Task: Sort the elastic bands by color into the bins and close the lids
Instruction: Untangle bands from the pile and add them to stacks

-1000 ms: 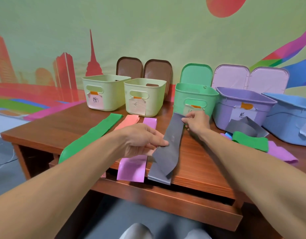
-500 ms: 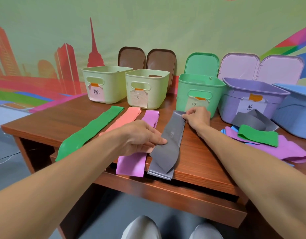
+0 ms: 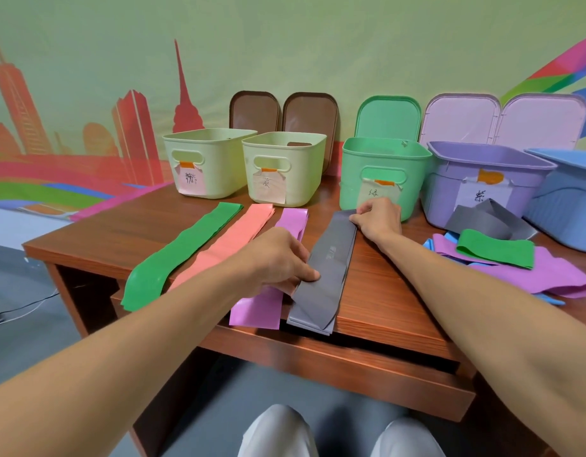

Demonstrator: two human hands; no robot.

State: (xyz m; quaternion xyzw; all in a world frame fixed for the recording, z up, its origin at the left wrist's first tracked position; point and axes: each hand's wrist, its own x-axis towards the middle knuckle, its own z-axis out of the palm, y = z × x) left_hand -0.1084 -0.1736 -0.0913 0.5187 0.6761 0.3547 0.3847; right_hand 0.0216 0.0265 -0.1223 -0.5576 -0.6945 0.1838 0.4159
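A long grey band [image 3: 327, 268] lies flat on the wooden table [image 3: 384, 291], its near end hanging over the front edge. My left hand [image 3: 278, 258] pinches its near part and my right hand [image 3: 379, 219] pinches its far end. Left of it lie a purple band [image 3: 261, 308], a salmon band [image 3: 238, 235] and a green band [image 3: 182, 255]. Behind stand two cream bins [image 3: 205, 159] [image 3: 285, 166], a green bin [image 3: 384, 173], a purple bin [image 3: 483, 173] and a blue bin [image 3: 568, 199], all with their lids off or up.
At the right lies a loose pile: a grey band [image 3: 483, 219], a short green band [image 3: 496, 252], a purple band [image 3: 542, 275] and blue ones under it. Two brown lids [image 3: 285, 110] lean on the wall. A drawer front [image 3: 351, 361] juts out below the table edge.
Both hands have lowered the grey band from a slightly raised, slack hold until it lies flat on the table. My view has tilted down a little.
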